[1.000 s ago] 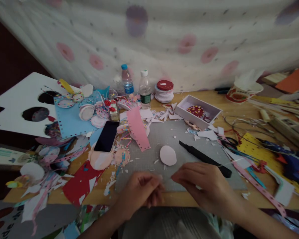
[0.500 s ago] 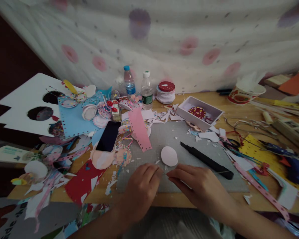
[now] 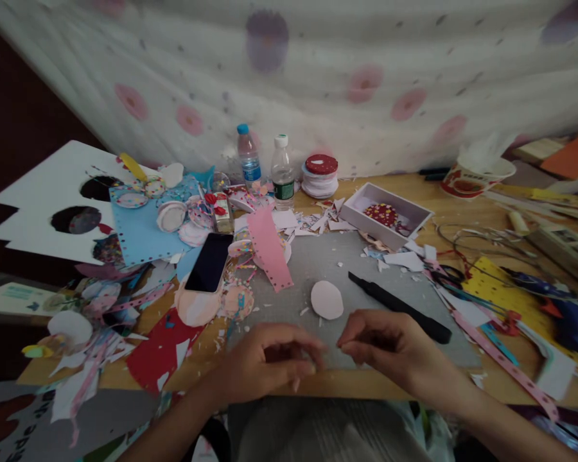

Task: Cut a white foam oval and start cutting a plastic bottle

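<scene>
- White disc, head view: lies flat on the grey mat, just beyond both hands' fingertips.
- Left hand: fingers loosely curled, thumb parted from forefinger, roughly half open; tips blurred.
- Right hand: thumb and forefinger tips drawn close; cannot tell whether they pinch anything.
- Black tool: slants just beyond the right fingers.
- Pink strip: beyond the left fingers.
- Phone: farther out, left of the left fingers.
- Open box: well beyond the right fingers.
</scene>
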{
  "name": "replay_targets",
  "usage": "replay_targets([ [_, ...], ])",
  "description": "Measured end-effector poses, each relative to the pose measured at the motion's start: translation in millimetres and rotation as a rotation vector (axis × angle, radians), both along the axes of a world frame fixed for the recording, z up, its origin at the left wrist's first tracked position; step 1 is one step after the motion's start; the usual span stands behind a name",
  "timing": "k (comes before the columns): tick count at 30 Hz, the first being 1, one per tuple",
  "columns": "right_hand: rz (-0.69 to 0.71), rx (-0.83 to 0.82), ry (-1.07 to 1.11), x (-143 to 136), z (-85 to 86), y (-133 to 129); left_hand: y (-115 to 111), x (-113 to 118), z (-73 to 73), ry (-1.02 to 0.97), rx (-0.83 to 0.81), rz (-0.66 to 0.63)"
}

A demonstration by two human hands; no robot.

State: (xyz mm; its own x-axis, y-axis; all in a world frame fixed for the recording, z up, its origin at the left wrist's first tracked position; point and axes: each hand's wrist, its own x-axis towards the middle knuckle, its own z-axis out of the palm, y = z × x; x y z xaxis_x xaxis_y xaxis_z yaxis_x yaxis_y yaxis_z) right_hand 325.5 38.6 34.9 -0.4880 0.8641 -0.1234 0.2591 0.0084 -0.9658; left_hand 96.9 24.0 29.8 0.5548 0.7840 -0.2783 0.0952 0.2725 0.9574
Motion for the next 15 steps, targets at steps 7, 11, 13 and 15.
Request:
replay_targets([
  [7, -0.044, 0.042, 0.001, -0.4, -7.9, -1.6, -13.2, 3.0, -3.1, 0.155, 0.430, 0.220],
  [11, 0.084, 0.774, -0.127, 4.8, -10.7, -9.0, -8.6, 5.5, -13.3, -0.025, -0.390, 0.186],
  [13, 0.252, 1.099, -0.235, 9.7, -7.7, -9.4, -5.2, 3.5, -18.2, -0.052, -0.578, 0.086],
  [15, 0.359, 1.112, -0.340, 13.7, -3.1, -7.2, -2.1, -0.2, -19.6, 0.025, -0.485, 0.045],
])
